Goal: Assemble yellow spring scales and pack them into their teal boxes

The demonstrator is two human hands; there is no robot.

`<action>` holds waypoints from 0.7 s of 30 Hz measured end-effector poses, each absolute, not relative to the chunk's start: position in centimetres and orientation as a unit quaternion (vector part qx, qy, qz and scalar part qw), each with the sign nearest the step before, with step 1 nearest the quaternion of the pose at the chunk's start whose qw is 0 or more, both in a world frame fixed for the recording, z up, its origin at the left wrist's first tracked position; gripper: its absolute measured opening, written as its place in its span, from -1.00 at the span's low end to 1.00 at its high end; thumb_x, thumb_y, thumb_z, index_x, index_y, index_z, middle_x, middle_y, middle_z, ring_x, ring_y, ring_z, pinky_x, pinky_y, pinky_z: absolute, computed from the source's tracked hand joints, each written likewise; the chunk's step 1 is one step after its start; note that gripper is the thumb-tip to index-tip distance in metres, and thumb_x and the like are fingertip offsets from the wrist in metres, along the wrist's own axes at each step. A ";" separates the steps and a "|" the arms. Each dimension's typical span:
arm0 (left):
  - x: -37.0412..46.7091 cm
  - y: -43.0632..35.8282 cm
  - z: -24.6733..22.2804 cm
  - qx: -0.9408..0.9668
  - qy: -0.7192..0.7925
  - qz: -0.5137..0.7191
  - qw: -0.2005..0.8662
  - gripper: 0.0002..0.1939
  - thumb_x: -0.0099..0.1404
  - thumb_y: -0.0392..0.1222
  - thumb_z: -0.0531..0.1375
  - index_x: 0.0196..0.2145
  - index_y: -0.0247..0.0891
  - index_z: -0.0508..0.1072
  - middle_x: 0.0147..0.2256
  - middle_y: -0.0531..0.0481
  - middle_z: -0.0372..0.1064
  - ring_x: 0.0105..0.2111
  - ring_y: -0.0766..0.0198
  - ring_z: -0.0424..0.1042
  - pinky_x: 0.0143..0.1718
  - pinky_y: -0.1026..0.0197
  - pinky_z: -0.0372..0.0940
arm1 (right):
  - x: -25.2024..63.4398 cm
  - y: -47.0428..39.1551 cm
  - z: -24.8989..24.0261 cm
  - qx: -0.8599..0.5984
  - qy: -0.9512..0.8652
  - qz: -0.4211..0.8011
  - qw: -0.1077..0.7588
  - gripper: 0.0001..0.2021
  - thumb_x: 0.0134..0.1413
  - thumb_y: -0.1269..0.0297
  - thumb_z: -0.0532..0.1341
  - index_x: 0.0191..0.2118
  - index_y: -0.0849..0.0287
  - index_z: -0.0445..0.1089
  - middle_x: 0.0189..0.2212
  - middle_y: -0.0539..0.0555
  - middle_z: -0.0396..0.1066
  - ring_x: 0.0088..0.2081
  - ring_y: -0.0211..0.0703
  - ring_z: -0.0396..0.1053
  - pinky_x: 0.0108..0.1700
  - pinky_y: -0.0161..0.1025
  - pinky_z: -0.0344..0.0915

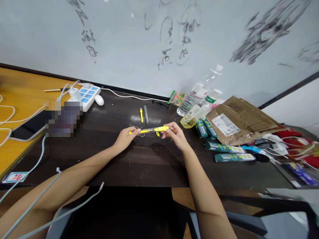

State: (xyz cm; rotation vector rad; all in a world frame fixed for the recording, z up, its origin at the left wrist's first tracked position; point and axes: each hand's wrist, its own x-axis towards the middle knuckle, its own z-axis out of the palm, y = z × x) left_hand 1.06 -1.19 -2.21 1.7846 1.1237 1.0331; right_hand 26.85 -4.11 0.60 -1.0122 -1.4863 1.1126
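Note:
Between my two hands, just above the dark table, is a slim yellow stick with a grey see-through middle section (152, 130). My left hand (126, 137) pinches its left end between thumb and fingers. The right, yellow end is gripped by the fingertips of my right hand (176, 135). A small yellow piece (158, 134) shows just below the stick, near my right fingers; whether it is attached I cannot tell. Farther back lie a short yellow rod (141, 115) and a grey transparent tube (146, 115). A thin wire loop (142, 134) shows behind the stick.
Plastic bottles (193, 98), several green boxes (225, 147) and a brown parcel (240, 116) crowd the right. A power strip (87, 96), a white mouse (99, 100) and a phone (32, 125) are left. Cables (72, 210) cross my left forearm. A whiteboard (124, 43) stands behind.

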 end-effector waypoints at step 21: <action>1.0 -1.5 -2.1 0.709 0.443 0.403 0.373 -0.60 0.28 0.11 0.05 -0.49 -0.26 0.41 -0.49 0.07 0.33 -0.44 0.29 0.25 -0.35 0.28 0.09 | 26.5 -4.1 0.4 -0.430 -0.614 0.438 0.496 -0.67 0.03 -0.01 0.26 -0.26 0.15 0.29 -0.53 -0.07 0.29 -0.50 -0.30 0.31 -0.31 -0.19 0.42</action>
